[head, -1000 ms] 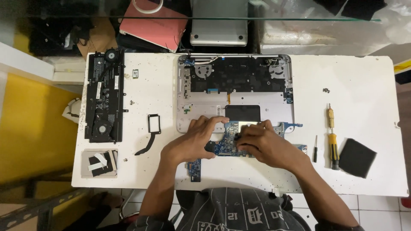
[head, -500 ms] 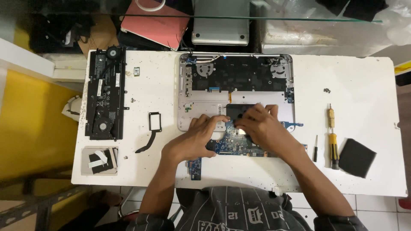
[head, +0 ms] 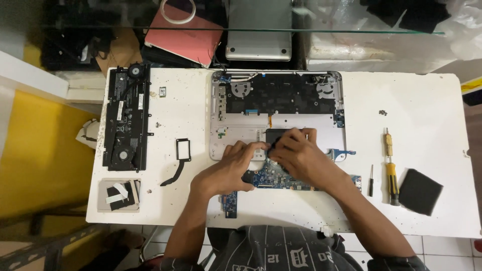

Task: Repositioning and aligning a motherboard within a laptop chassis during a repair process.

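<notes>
Over laptop base (head: 281, 113): both hands' fingers curled on blue board (head: 281, 178), grip prob. pinched.

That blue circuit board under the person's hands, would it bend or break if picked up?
The blue circuit board looks thin and flat, so probably stiff and light. Its small parts suggest it is fragile. Both the left hand and right hand rest on it.

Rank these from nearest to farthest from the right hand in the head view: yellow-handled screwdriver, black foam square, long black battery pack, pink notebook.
From the right hand:
1. Yellow-handled screwdriver, on its right.
2. Black foam square, farther right, past the screwdriver.
3. Pink notebook, up and left, behind the table.
4. Long black battery pack, far left on the table.
</notes>
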